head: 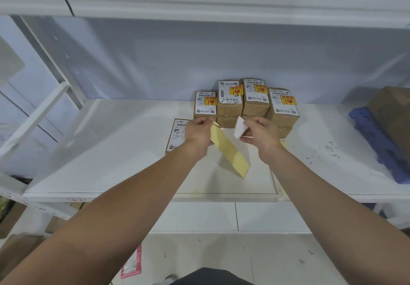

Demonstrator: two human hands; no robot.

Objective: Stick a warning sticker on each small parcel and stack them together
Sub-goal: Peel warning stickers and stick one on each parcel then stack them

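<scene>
Both forearms are reaching over the front edge of the white shelf (pixel 111 173). Left hand (pixel 198 132) is pinching the upper end of a yellow backing strip (pixel 230 151), whose long axis is slanting down toward the front right. Right hand (pixel 261 134) is gripping a white-backed sticker (pixel 239 127), curling upward. Stickered parcels (pixel 244 100) are sitting stacked against the back edge; one unstickered parcel (pixel 177 134) is lying flat under the left hand.

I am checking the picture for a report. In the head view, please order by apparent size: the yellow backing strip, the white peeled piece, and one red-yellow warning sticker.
1. Yellow backing strip, clearly largest.
2. White peeled piece and the warning sticker look similar; the sticker lies farther away, so I leave them unranked.
</scene>
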